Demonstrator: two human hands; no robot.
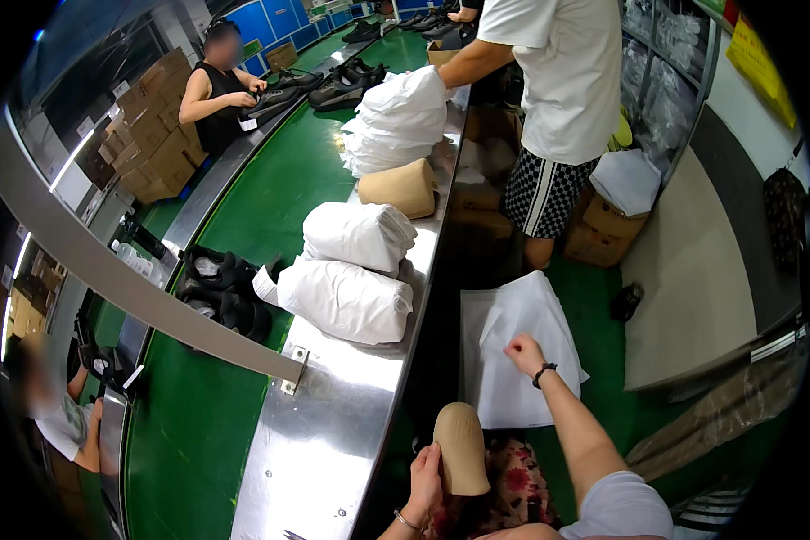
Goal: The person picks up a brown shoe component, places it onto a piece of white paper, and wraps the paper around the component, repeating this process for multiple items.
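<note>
My left hand (425, 475) grips a tan, rounded foot-shaped form (462, 445) upright near my lap, below the metal counter edge. My right hand (524, 353), with a dark band at the wrist, reaches forward and pinches the top sheet of a stack of white tissue paper (513, 360) lying low in front of me. Two white paper-wrapped bundles (346, 297) lie on the steel counter (333, 432) just left of the paper stack.
A green conveyor belt (198, 423) carries black shoes (220, 288) to my left. More white bundles (396, 121) and a tan form (400, 187) lie farther along the counter. A person in a white shirt (558, 72) stands ahead; other workers sit across the belt. Cardboard boxes (603, 229) sit on the floor.
</note>
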